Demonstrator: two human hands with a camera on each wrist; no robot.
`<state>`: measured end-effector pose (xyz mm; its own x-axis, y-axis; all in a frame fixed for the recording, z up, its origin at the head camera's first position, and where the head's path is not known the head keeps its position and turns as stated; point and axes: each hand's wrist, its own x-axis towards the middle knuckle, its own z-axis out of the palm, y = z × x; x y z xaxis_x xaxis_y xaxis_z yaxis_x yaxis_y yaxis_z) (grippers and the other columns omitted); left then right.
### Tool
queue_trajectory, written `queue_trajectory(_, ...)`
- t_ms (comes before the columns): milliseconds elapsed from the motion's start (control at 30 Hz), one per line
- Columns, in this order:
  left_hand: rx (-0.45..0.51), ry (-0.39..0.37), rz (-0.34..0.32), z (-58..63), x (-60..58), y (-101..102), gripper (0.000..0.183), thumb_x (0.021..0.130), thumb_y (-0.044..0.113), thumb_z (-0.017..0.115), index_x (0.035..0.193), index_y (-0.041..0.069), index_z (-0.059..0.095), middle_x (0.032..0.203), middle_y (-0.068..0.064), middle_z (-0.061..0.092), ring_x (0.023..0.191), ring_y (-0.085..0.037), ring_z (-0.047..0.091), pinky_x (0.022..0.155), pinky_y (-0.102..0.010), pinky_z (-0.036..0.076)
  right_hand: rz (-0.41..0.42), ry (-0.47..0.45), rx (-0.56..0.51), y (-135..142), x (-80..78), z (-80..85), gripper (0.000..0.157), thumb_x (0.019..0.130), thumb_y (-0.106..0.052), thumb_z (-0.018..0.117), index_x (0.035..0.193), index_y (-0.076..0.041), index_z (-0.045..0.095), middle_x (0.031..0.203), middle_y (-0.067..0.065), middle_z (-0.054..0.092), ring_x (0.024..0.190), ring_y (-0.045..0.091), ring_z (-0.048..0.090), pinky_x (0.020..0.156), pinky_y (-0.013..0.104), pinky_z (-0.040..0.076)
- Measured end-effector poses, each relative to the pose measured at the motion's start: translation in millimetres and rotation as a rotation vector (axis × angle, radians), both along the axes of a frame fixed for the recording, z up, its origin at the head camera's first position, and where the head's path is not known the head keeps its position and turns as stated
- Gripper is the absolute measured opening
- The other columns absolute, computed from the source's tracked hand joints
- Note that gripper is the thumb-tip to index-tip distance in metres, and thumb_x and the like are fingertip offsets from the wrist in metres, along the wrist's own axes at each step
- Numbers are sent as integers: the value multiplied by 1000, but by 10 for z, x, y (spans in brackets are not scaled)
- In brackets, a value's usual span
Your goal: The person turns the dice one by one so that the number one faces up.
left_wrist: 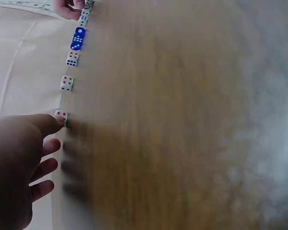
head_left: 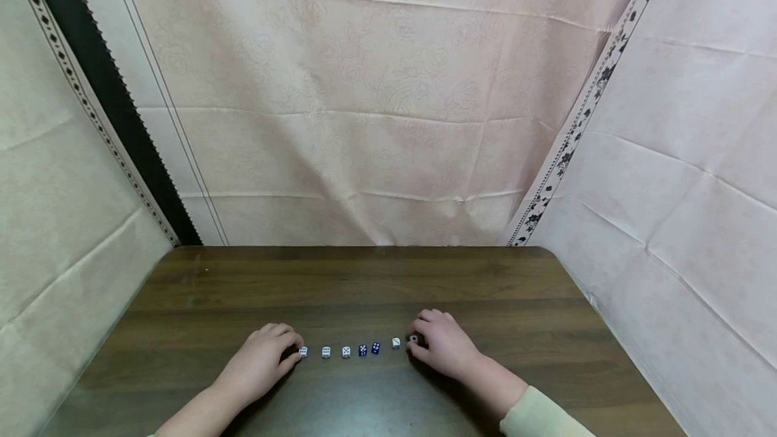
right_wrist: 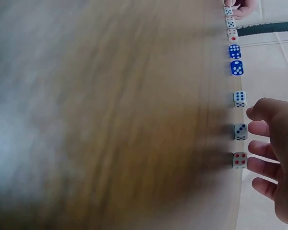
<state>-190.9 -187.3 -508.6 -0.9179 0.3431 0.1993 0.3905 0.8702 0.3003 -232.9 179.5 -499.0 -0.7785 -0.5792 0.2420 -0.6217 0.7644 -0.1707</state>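
Observation:
Several small dice stand in a row across a wooden table. At the row's left end, my left hand (head_left: pixel 261 361) pinches a white die (left_wrist: pixel 65 118) with red pips; the other fingers are spread behind it. Beside it stand another white die (left_wrist: pixel 66 83) and a third (head_left: pixel 346 352), followed by two blue dice (right_wrist: pixel 235 60). Past the blue pair is a white die (right_wrist: pixel 239 99) with blue pips. My right hand (head_left: pixel 446 344) is at the right end, fingers loosely bent, fingertips close behind a die with dark pips (right_wrist: pixel 240 132) and a red-pipped die (right_wrist: pixel 239 160).
The brown wooden table (head_left: pixel 340 288) has rounded far corners. Pale patterned cloth (head_left: pixel 376 86) hangs behind it, and similar cloth (head_left: pixel 686 154) covers both sides. A black strip (head_left: pixel 121 100) runs down the back left corner.

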Motion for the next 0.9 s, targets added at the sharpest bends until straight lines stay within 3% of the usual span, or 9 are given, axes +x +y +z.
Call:
queue_trajectory(667, -2, -32, 8, 6, 2, 2, 10, 88, 30, 76, 94, 26, 69, 103, 9, 63, 107, -22, 59, 94, -51, 46, 3, -6, 26, -137, 11, 24, 11, 90, -32, 72, 93, -21, 70, 96, -9, 60, 89, 11, 54, 79, 36, 46)
queue_trajectory(900, 1, -24, 10, 18, 3, 10, 11, 88, 30, 76, 95, 25, 70, 103, 9, 63, 107, -22, 59, 94, -51, 46, -21, -21, 29, -210, -3, 38, 19, 90, -39, 71, 87, -21, 70, 92, -10, 57, 84, 10, 51, 78, 36, 45)
